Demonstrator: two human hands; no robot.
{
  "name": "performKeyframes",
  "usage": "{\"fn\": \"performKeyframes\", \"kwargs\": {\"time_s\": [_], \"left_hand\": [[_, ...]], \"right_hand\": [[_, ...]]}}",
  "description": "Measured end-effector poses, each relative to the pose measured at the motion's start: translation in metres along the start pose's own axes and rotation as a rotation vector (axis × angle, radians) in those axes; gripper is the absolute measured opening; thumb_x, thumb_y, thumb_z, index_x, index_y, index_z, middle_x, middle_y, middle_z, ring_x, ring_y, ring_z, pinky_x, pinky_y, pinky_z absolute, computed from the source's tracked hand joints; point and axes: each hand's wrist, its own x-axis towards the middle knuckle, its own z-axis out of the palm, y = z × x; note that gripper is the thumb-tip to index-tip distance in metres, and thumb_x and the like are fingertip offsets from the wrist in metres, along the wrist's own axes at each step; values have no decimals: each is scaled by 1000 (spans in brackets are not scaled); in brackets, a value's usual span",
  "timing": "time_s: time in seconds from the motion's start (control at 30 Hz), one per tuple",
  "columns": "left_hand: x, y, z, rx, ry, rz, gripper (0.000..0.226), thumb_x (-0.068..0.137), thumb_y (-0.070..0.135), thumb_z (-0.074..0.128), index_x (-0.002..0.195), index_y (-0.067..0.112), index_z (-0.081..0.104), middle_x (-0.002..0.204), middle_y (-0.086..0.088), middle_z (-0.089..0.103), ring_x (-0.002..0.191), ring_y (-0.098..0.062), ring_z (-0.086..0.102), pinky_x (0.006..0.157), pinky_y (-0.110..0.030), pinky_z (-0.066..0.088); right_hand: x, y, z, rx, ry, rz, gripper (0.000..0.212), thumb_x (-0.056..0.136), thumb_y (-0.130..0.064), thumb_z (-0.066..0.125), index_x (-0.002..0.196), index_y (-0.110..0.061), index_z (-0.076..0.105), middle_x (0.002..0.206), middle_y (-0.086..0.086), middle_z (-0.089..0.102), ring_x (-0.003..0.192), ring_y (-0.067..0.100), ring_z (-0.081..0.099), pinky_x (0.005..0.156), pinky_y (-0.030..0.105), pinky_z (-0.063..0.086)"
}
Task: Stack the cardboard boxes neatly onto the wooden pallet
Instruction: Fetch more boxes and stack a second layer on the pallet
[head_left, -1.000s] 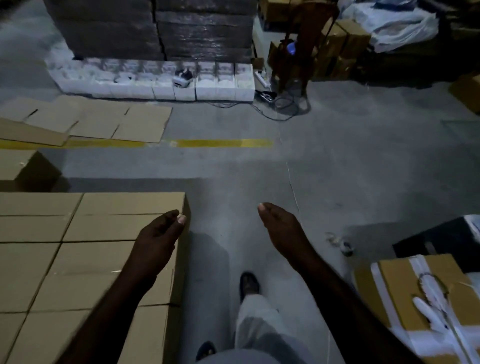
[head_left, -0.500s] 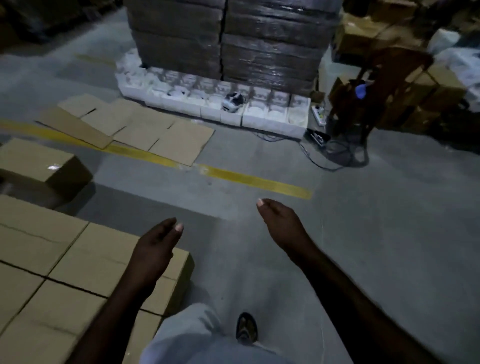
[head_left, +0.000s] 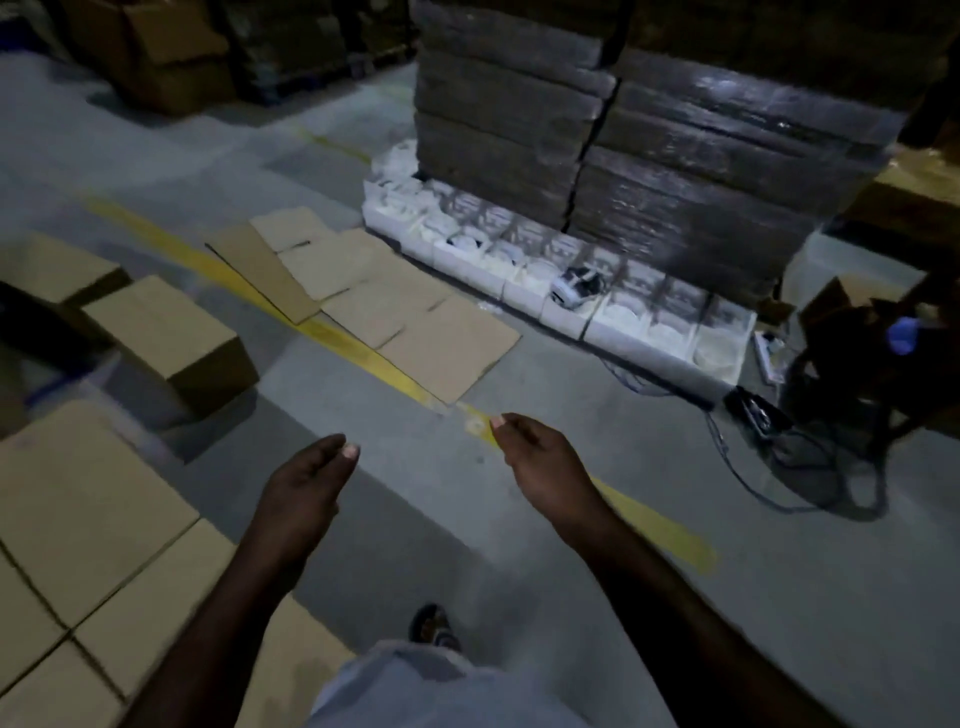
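A flat layer of brown cardboard boxes (head_left: 93, 525) fills the lower left; the pallet beneath it is hidden. A single closed box (head_left: 166, 338) sits on the floor beyond that layer, with another box (head_left: 57, 267) behind it at the left edge. My left hand (head_left: 306, 483) hovers over the grey floor just right of the stacked layer, fingers relaxed, holding nothing. To its right, over the yellow floor line, my right hand (head_left: 540, 462) is also empty, fingers loosely curled.
Flattened cardboard sheets (head_left: 374, 296) lie across the yellow line (head_left: 363, 353). Behind them stands a tall shrink-wrapped stack (head_left: 649, 130) on white blocks (head_left: 623, 312). Cables (head_left: 810, 467) and a dark stand (head_left: 872, 374) are at the right. My foot (head_left: 434, 626) is on the floor below.
The view has swung left and up; the taped box at the right has left the frame. Both hands stayed held out in front, empty, drifting off the stacked layer over bare floor.
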Motion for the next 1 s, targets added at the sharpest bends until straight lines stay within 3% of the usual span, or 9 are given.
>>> {"fn": "performKeyframes", "kwargs": {"time_s": [0.1,0.17,0.27,0.4,0.53,0.63,0.77,0.87,1.0], "left_hand": [[49,26,-5,14,31,-12,64,78,53,65,134,22,59,133,1,60,121,-17,56,103,-45,46],[75,38,-11,5,71,-33,51,82,51,66,126,27,64,124,7,64,113,-8,60,100,-42,49],[107,47,-24,-46,146,-36,13,92,38,62,104,34,66,94,21,70,81,12,65,77,-26,51],[146,52,-49,-14,306,-80,58,84,54,65,133,23,59,129,5,62,115,-12,59,105,-44,46],[192,61,-74,-57,455,-105,69,78,60,64,136,24,56,134,4,59,121,-16,56,108,-48,43],[238,66,-95,-87,532,-117,64,82,58,65,135,25,56,133,5,61,121,-15,56,107,-48,43],[304,90,-116,-96,592,-147,18,93,46,60,104,40,72,108,11,73,103,-9,67,92,-36,50],[352,105,-132,-100,712,-163,19,89,50,62,105,43,70,116,8,70,108,-13,64,101,-43,49],[406,121,-163,-82,787,-204,7,91,47,61,94,41,63,104,12,67,105,-15,62,101,-44,48]], "right_hand": [[67,-16,6,25,-25,-14,47,101,-41,52,100,5,58,91,26,60,84,34,59,78,37,47],[104,-29,19,58,-63,-4,50,100,-41,53,105,9,55,102,31,59,95,40,59,87,48,50],[152,-50,47,64,-170,2,54,98,-46,54,101,8,55,78,11,48,70,20,48,68,34,39],[220,-78,99,16,-339,-82,62,85,-62,46,78,0,44,71,9,35,63,16,34,63,35,26],[293,-99,154,-30,-490,-127,54,90,-55,47,76,-3,43,72,12,38,64,18,37,64,34,26],[353,-120,194,-30,-603,-150,51,93,-54,49,75,-6,44,72,10,40,67,18,41,64,33,26],[436,-156,237,-91,-680,-194,45,102,-39,50,72,-6,51,67,2,47,56,10,39,61,30,28],[499,-184,271,-128,-731,-217,42,102,-41,50,64,-22,48,63,-6,49,55,9,40,60,28,30],[566,-215,334,-93,-809,-153,45,93,-55,54,71,-16,51,68,0,47,60,14,40,66,35,29]]}}
